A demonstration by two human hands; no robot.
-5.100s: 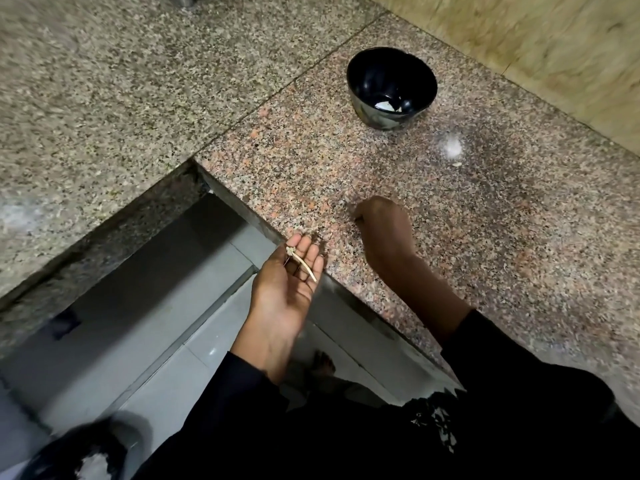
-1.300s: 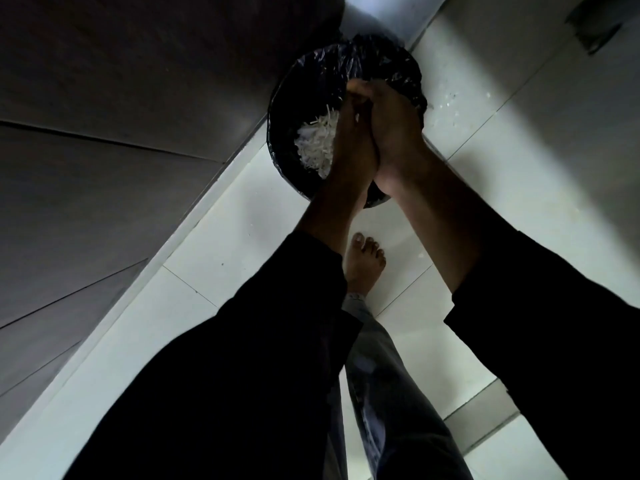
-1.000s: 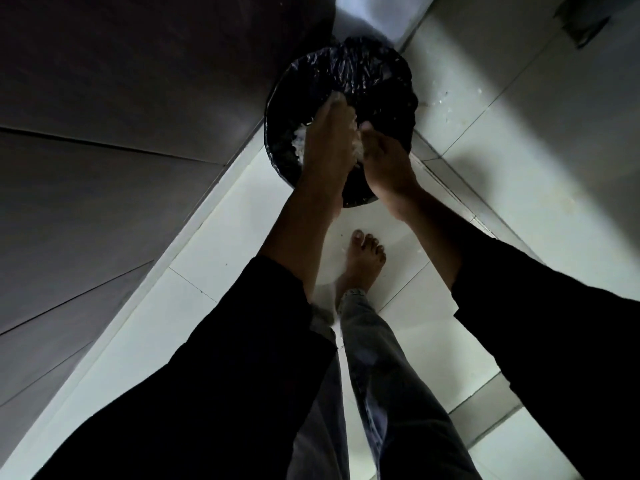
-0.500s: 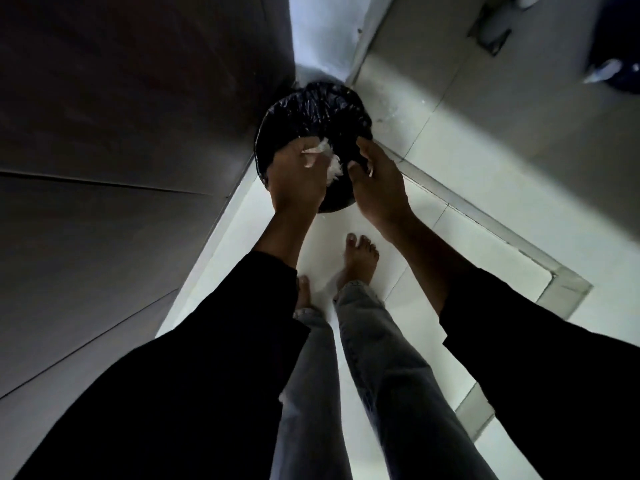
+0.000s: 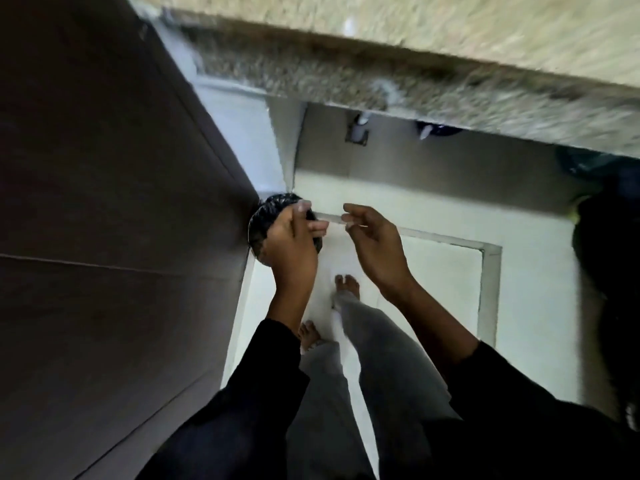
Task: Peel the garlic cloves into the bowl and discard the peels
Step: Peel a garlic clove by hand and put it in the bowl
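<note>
Both my hands hover above the floor, just below the counter. My left hand (image 5: 294,247) is over a bin with a black liner (image 5: 266,216) that stands on the floor in the corner; it hides most of the bin. Its fingers are relaxed and I see nothing in them. My right hand (image 5: 375,251) is a little to the right, apart from the left, fingers loosely curled and holding nothing. Neither the bowl nor any garlic is in view, and I cannot see peels in the bin.
The speckled stone counter edge (image 5: 450,88) runs across the top, blurred. A dark cabinet front (image 5: 104,202) fills the left. My bare feet (image 5: 348,285) stand on the pale tiled floor. A dark bulky shape (image 5: 606,254) is at the right edge.
Both hands have lifted off the bin and moved apart; the white peels between them are gone from my fingers. The view has swung upward, bringing the counter edge in.
</note>
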